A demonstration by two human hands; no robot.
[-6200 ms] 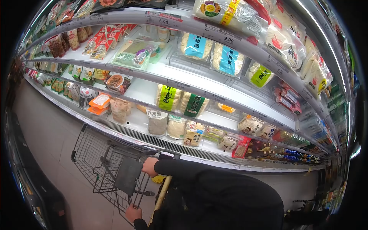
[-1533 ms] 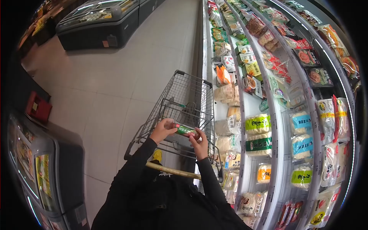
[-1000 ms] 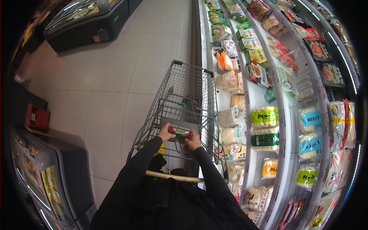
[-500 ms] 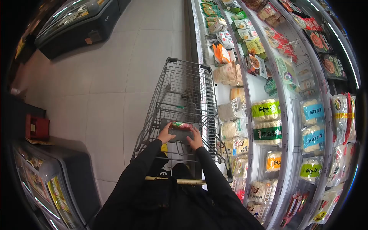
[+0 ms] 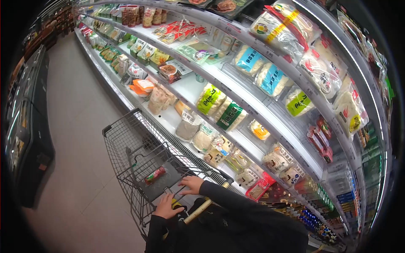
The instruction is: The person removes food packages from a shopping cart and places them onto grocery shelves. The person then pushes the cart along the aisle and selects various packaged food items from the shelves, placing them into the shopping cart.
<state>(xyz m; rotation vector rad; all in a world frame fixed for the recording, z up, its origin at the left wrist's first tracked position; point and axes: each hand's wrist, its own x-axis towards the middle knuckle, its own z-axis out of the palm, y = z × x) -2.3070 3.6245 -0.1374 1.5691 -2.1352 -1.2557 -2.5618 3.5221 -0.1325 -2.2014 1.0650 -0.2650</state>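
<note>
A small red and green package point(image 5: 155, 175) lies on the grey panel point(image 5: 162, 181) of the shopping cart point(image 5: 126, 147). Nearer the body, my left hand point(image 5: 167, 206) has its fingers apart and holds nothing, close to the cart's rear bars. To its right, my right hand point(image 5: 192, 184) is also empty, its fingers spread beside the cart's rear frame. Neither hand touches the package. The yellowish handle bar point(image 5: 198, 212) crosses in front of the dark clothing.
Refrigerated shelves point(image 5: 190, 86) run along the right, with bagged noodles such as a green-labelled pack point(image 5: 231, 115) and a blue-labelled pack point(image 5: 272, 80). The cart stands beside the lowest shelf's edge. A dark freezer case point(image 5: 31, 126) lines the left of the tiled floor point(image 5: 80, 139).
Both hands have let go of the package, which now lies on the cart's panel, and have drawn back towards the body. The view has turned right towards the shelves.
</note>
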